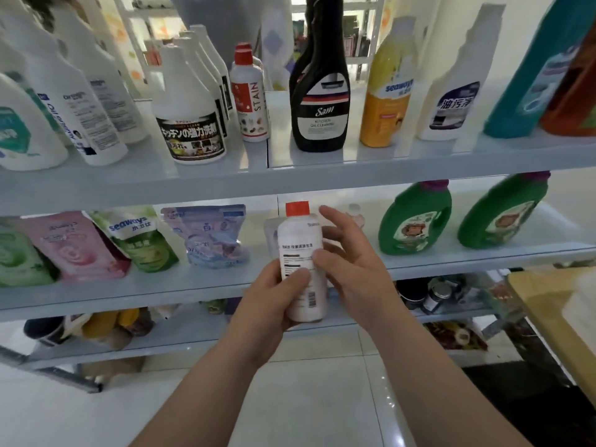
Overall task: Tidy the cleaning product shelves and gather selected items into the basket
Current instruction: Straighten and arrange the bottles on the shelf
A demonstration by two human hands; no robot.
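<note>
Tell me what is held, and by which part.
The left hand grips the red-capped white bottle around its lower body. The right hand touches the label by thumb; whether it grips is unclear.

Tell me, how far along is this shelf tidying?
Done: the bottles on the top shelf stand upright in rows. In hand: the left hand grips a red-capped white bottle, with the right hand touching it. Left: no basket shows, so I cannot tell what is gathered, and the lowest shelf looks jumbled.
</note>
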